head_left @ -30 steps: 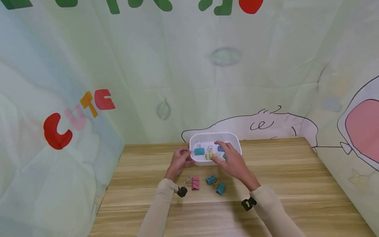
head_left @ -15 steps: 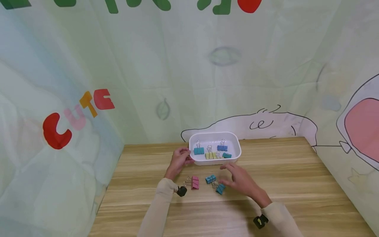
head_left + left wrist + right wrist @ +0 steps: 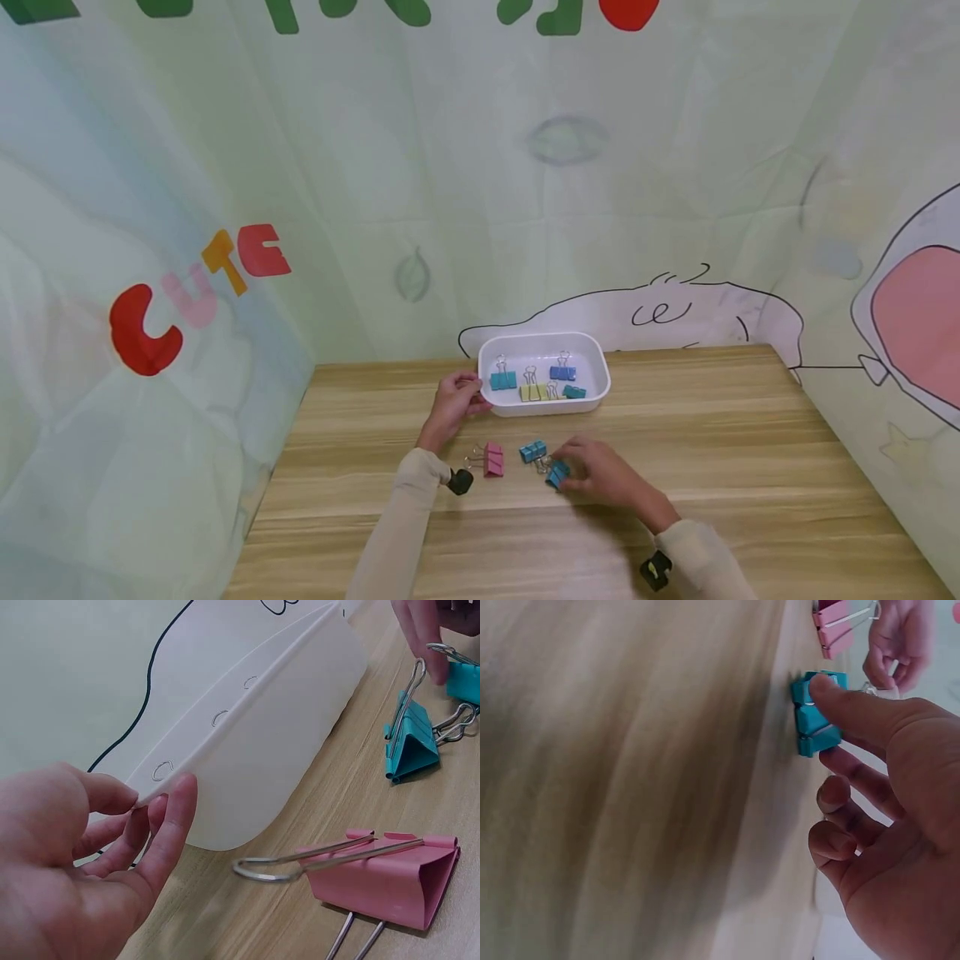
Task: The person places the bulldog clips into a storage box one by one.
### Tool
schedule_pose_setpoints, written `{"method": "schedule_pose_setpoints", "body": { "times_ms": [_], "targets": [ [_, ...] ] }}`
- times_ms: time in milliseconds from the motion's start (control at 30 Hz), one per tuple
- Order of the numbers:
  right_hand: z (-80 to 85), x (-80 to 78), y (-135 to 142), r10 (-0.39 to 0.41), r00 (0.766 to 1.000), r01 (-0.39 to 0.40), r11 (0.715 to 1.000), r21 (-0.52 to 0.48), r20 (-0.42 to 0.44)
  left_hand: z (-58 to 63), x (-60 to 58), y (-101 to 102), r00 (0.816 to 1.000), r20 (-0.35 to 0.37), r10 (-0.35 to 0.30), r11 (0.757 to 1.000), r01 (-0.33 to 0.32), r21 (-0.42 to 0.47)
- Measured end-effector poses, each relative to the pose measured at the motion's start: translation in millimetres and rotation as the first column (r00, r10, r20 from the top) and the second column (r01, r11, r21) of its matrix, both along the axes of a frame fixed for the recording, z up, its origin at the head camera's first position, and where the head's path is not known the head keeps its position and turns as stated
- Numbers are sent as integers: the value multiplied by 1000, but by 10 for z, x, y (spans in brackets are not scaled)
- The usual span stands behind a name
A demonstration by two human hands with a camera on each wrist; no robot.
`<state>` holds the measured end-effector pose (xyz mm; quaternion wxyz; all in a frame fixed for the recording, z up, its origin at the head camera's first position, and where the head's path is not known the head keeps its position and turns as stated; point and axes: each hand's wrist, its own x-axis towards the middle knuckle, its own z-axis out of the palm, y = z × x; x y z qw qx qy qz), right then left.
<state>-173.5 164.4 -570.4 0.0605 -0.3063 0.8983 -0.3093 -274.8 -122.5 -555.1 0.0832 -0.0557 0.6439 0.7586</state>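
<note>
My left hand point(image 3: 452, 407) pinches the left end of a white plastic tray point(image 3: 543, 409), thumb on the rim and fingers beneath it. Below the tray on the table, my right hand point(image 3: 603, 475) has its thumb and index finger around a teal binder clip point(image 3: 817, 720). Another teal binder clip point(image 3: 414, 742) lies beside that one, its wire handles close to the first clip's. Nearer the left wrist lies a pink binder clip point(image 3: 492, 460), handles pointing left.
Inside the tray are several binder clips, among them a teal one point(image 3: 503, 381), a yellow one point(image 3: 534, 392) and a blue one point(image 3: 562, 373). A printed curtain point(image 3: 375, 208) rises behind the wooden table point(image 3: 720, 433).
My right hand has come back from over the tray, down to the nearer teal binder clip, its fingers closing around it. My left hand has stayed at the tray's rim.
</note>
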Motion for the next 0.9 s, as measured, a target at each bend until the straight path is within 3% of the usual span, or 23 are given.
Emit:
{"method": "schedule_pose_setpoints", "body": {
  "times_ms": [300,533,900],
  "targets": [
    [-27,18,1,0,1000,0,1000,-4,19,13,3,1,1000,13,10,1000,-10,1],
    [-8,27,9,19,996,-12,998,-67,92,27,17,0,1000,5,6,1000,-6,-8],
    [-4,68,69,26,997,-19,994,-105,74,45,34,4,1000,-1,2,1000,-2,7]
  ]
}}
